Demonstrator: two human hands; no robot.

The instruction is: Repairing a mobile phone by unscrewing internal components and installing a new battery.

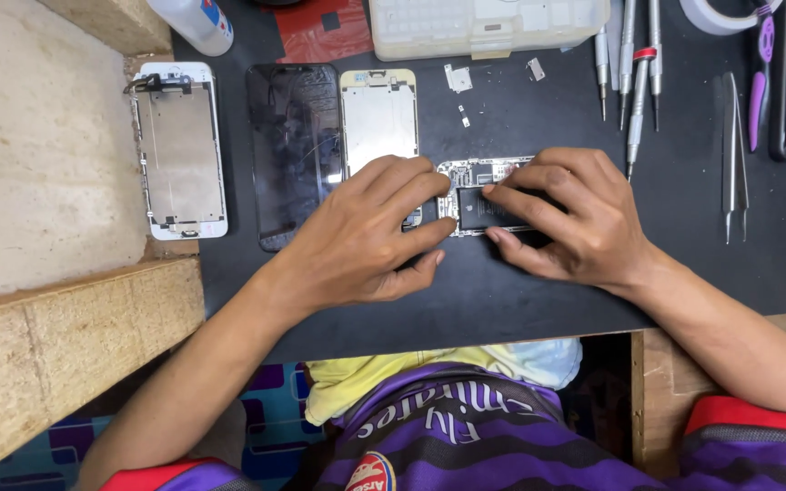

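Opened phone body [477, 195] is lying flat on black work mat [520, 300], centre of mat, back shell up w/ internals exposed. Black rectangular battery [484, 207] is seated in it; circuit board w/ small metal shields is seen along the upper edge.

Left hand [366, 232] is laid over the phone's left end, fingers curled, tips pressed on the frame edge: a bracing hold, not a pinch. Right hand [575, 214] is set over the right end, thumb and forefinger narrowed onto the battery edges; whether the battery is actually lifted or only pressed cannot be told, as fingers cover the far end.

Step judged: battery being worked in or out of the open shell, approx. mid-way through a teardown. Next move is judged to call for steady, even pressure w/ the shell held down, since a battery is soft and easily bent.

Materials: mat is matte, rubbery. To the left, a white-framed screen assembly [179, 150] w/ dull metal backplate, a glossy dark glass panel [293, 150], prob. cracked, and a gold-edged backplate [377, 118]. Slim steel screwdrivers [634, 64] and tweezers [732, 155] at the right; translucent plastic parts box [488, 25] at top. Small loose brackets [457, 78] beside it.
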